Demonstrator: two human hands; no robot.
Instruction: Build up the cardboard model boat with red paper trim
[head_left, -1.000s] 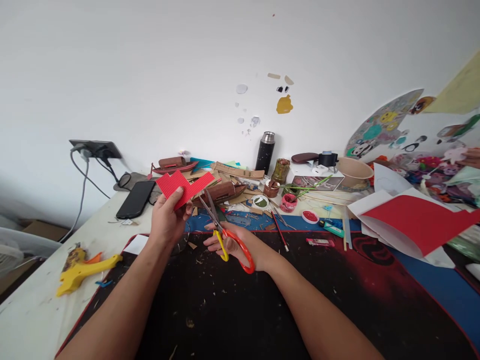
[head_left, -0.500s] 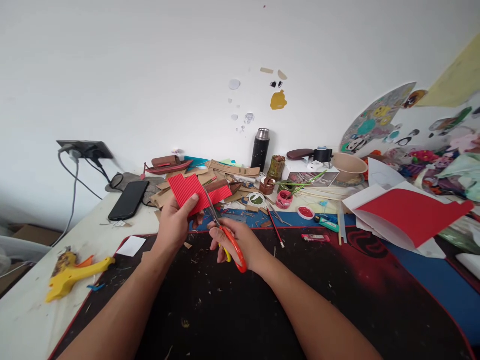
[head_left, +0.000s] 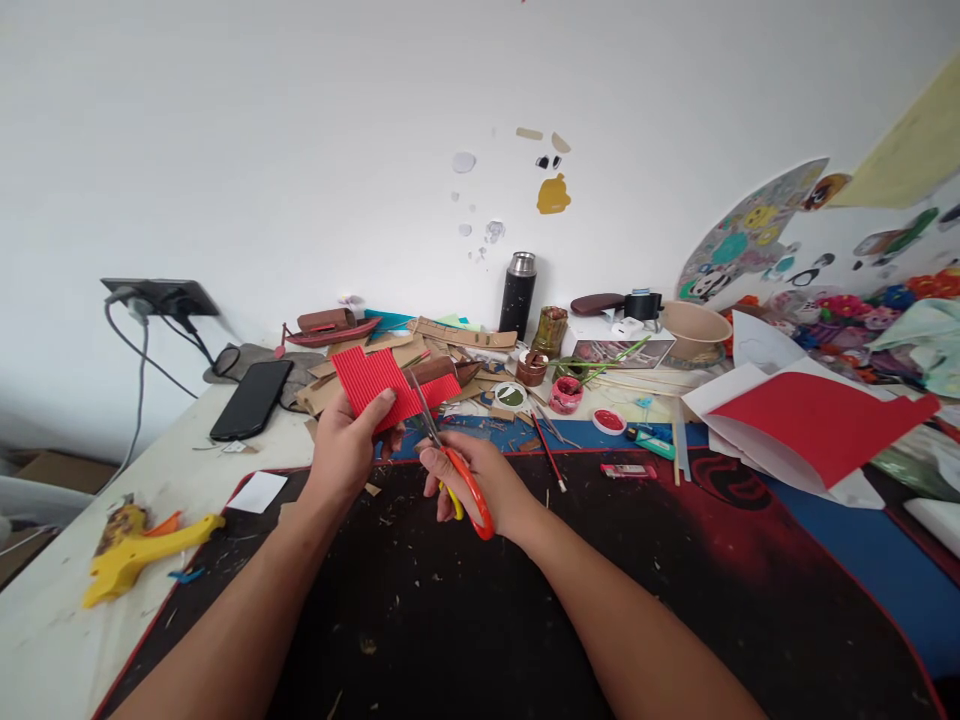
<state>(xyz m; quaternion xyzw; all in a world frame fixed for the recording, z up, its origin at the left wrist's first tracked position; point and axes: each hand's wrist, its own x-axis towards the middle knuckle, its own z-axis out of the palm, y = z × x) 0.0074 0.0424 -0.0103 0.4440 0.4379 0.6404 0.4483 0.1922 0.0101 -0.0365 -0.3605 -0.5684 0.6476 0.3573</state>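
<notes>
A ribbed sheet of red corrugated paper [head_left: 370,378] is pinched in my left hand [head_left: 346,437], thumb on top of it. My right hand [head_left: 480,475] grips a pair of scissors [head_left: 471,492] with orange and yellow handles. The blades cross the right part of the paper, and a narrower strip of it sticks out to the right of them. Just behind the strip lies a brown model boat [head_left: 442,370]. Some fingers of my left hand are hidden beneath the paper.
A yellow hot glue gun [head_left: 142,550] and a black phone [head_left: 251,400] lie on the left. Behind my hands are cardboard scraps [head_left: 461,333], a black flask [head_left: 517,295] and open paint jars [head_left: 566,395]. Red paper [head_left: 821,425] lies on the right, and a dark mat [head_left: 450,620] is under my arms.
The whole view has shifted slightly. Both hands, the paper and the scissors keep nearly the same pose, with the blades still across the paper.
</notes>
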